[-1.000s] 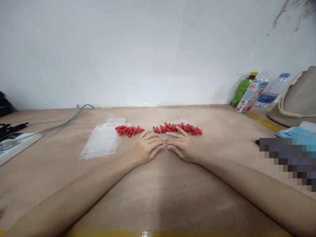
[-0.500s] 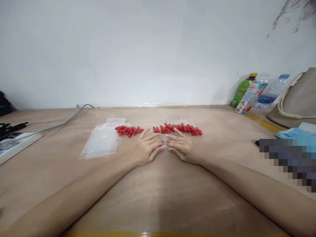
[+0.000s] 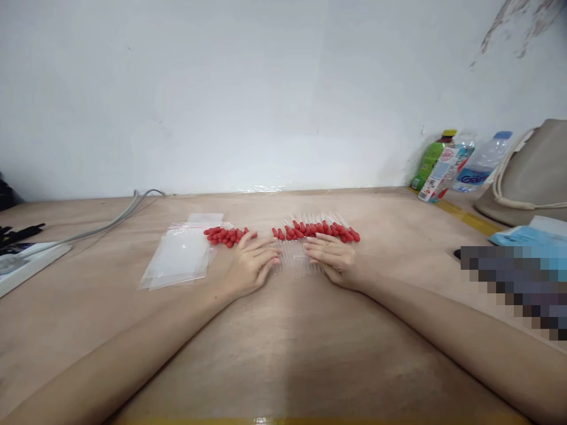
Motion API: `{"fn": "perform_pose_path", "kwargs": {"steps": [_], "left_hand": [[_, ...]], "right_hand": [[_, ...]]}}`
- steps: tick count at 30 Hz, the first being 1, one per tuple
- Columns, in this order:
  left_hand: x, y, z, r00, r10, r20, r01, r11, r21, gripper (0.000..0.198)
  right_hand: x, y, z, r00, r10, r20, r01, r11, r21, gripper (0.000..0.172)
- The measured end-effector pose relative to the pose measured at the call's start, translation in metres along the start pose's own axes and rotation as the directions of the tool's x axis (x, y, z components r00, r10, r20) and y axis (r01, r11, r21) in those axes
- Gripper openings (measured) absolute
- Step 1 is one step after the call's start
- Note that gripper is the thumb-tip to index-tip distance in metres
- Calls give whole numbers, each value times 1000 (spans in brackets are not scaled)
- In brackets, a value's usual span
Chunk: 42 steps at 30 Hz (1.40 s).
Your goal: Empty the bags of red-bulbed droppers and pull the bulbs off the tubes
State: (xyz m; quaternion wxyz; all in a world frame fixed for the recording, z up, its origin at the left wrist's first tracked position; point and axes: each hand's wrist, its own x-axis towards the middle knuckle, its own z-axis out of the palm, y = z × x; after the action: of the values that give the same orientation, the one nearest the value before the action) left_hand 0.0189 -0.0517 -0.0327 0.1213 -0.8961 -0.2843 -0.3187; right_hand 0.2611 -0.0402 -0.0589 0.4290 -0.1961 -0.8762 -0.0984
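Clear thin tubes (image 3: pixel 291 258) lie side by side in a row, pointing toward me. Red rubber bulbs (image 3: pixel 316 228) line their far end, like those of droppers. At the row's left edge is my left hand (image 3: pixel 252 264), its fingers stretched out and its fingertips at the tubes. My right hand (image 3: pixel 337 261) rests over the right part of the row, fingers extended and partly covering the tubes. Further left lies a second heap of red bulbs (image 3: pixel 227 236), just beyond my left hand. Whether the fingertips press on the tubes is hard to make out.
Clear zip bags (image 3: pixel 175 260) lie flat at left. A grey cable (image 3: pixel 119 219) runs to a white power strip (image 3: pixel 39 265). Bottles (image 3: pixel 432 159), a carton (image 3: pixel 443 177), a beige bag (image 3: pixel 522 189) and a blue packet (image 3: pixel 525 243) stand or lie at right.
My hands have moved apart, the left one leftward and the right one slightly rightward. More of the clear tubes shows between them. The view has shifted slightly.
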Motion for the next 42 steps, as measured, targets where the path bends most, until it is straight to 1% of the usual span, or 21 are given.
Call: {"fn": "perform_pose_path", "kwargs": {"steps": [2, 4, 6, 7, 8, 10, 13, 14, 15, 17, 19, 23, 24, 26, 28, 31, 33, 35, 37, 39, 42], "left_hand": [[-2, -2, -3, 999, -51, -15, 51, 999, -13, 16], [-2, -5, -5, 995, -97, -22, 96, 994, -56, 17], [-2, -10, -5, 983, -179, -48, 174, 980, -93, 20], [-1, -14, -5, 968, -239, -76, 231, 968, -99, 22], [0, -20, -6, 946, -304, -112, 294, 951, -96, 24], [2, -37, -11, 884, -426, -191, 419, 904, -78, 26], [3, -68, -25, 784, -566, -254, 574, 817, -50, 26], [2, -79, -30, 754, -606, -254, 617, 786, -43, 26], [0, -88, -34, 730, -643, -230, 653, 757, -42, 28], [-5, -102, -40, 690, -697, -196, 705, 708, -38, 30], [-11, -109, -42, 671, -723, -167, 734, 680, 5, 30], [-20, -113, -40, 688, -722, -78, 725, 678, 122, 20], [-21, -113, -40, 693, -719, -58, 719, 682, 134, 20], [-22, -114, -40, 708, -704, -52, 703, 697, 140, 22], [-22, -114, -40, 739, -668, -82, 673, 727, 138, 23], [-19, -111, -38, 792, -583, -181, 609, 776, 166, 23], [-16, -103, -35, 817, -518, -252, 568, 798, 201, 22], [-10, -92, -31, 846, -457, -273, 519, 825, 226, 20], [-4, -77, -24, 885, -404, -232, 453, 861, 232, 18], [5, -63, -17, 923, -352, -154, 380, 894, 236, 17], [18, -48, -3, 947, -314, -62, 320, 919, 232, 15]], "right_hand": [[-1, 3, -3, 995, 86, -41, -87, 996, -24, 22], [-2, 4, -5, 988, 145, -53, -148, 986, -79, 21], [-2, 4, -5, 983, 175, -46, -180, 973, -145, 23], [-2, 3, -5, 981, 193, -33, -196, 965, -175, 25], [-2, 2, -5, 977, 214, -17, -213, 957, -198, 26], [-2, 1, -5, 966, 259, 12, -250, 942, -224, 30], [-1, -1, -7, 955, 295, 14, -284, 931, -231, 31], [0, -2, -7, 953, 302, -5, -295, 928, -229, 28], [0, -3, -7, 951, 307, -28, -305, 925, -227, 25], [1, -4, -7, 947, 314, -72, -322, 921, -221, 17], [2, -5, -7, 943, 319, -100, -333, 917, -220, 13], [3, -5, -8, 932, 341, -124, -362, 899, -248, 13], [3, -5, -8, 929, 345, -130, -368, 893, -260, 13], [2, -4, -8, 925, 353, -139, -378, 883, -277, 12], [1, -3, -7, 924, 354, -143, -381, 881, -282, 12], [-1, -2, -6, 928, 342, -147, -371, 885, -281, 12], [-1, -2, -5, 933, 332, -141, -360, 888, -286, 12], [0, -2, -4, 938, 326, -121, -347, 891, -292, 11], [2, -3, -4, 939, 327, -107, -344, 891, -297, 12], [4, -5, -3, 934, 344, -97, -357, 883, -305, 14], [6, -7, -1, 923, 374, -87, -381, 862, -335, 16]]}}
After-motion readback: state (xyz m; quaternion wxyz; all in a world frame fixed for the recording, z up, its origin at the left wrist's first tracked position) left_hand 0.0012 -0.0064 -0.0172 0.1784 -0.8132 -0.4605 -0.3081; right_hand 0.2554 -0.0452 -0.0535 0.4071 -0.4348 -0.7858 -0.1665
